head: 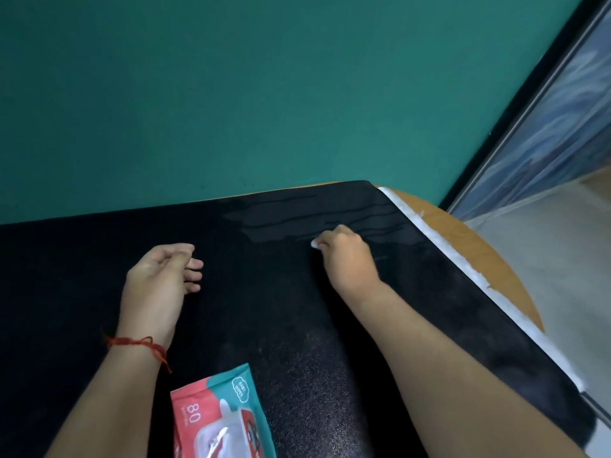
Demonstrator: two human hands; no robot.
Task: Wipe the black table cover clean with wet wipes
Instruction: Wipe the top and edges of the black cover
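One black table cover [99, 276], teal wall [231, 94]

The wipe [314, 244] is mostly hidden inside the right grip [347, 256], beyond the pack [218, 408]. The pack's near end is cut off, its small print unreadable.

Left hand [162, 276] relaxed, palm turned inward, fingers [193, 264] loosely curled. Right arm stretched forward. Right hand [347, 256] fisted round a wipe [314, 244].
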